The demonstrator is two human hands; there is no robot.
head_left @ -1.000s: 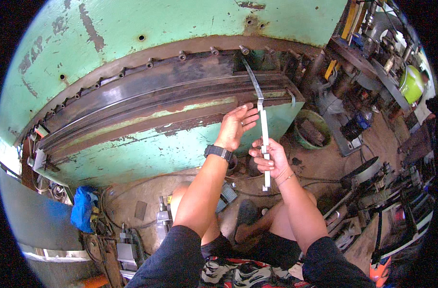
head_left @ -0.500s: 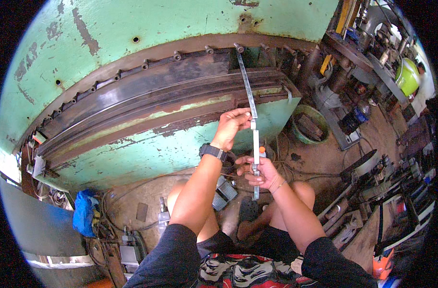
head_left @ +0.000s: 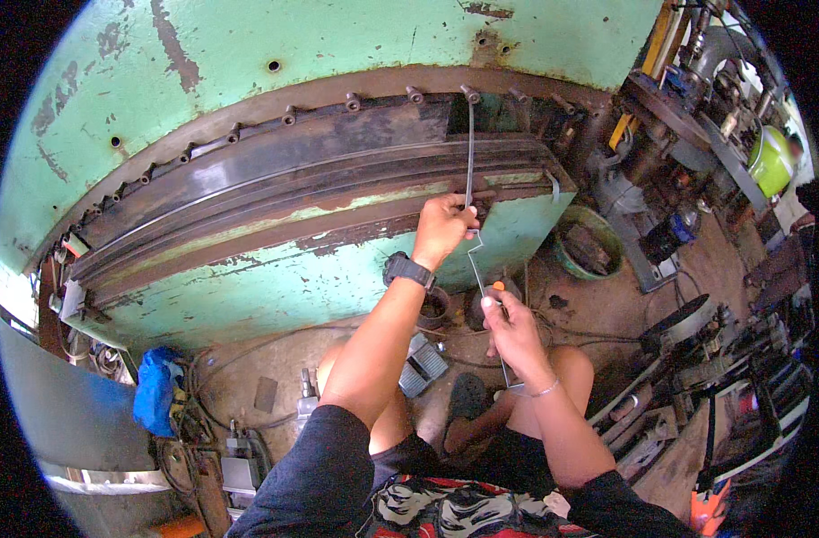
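Note:
A thin metal strip [head_left: 470,152] with several step-like bends runs between my hands. Its long straight end reaches up to the row of bolts on the green press brake [head_left: 338,269]. My left hand [head_left: 442,230] pinches the strip just above its bends, in front of the machine's bed. Lower and to the right, my right hand [head_left: 515,336] has its thumb and fingers closed on the lower section. Below that hand the strip's bottom end shows with another bend. The strip is seen nearly edge-on.
A green bucket [head_left: 598,240] with scrap stands by the machine's right end. A grey foot pedal [head_left: 422,366] and cables lie on the floor before me. To the left is a blue bag [head_left: 158,391]; metal stock [head_left: 669,359] is piled on the right.
The strip has turned from showing its flat face to nearly edge-on, so its bends now show. My right hand has rolled over with it. The whole view has shifted slightly.

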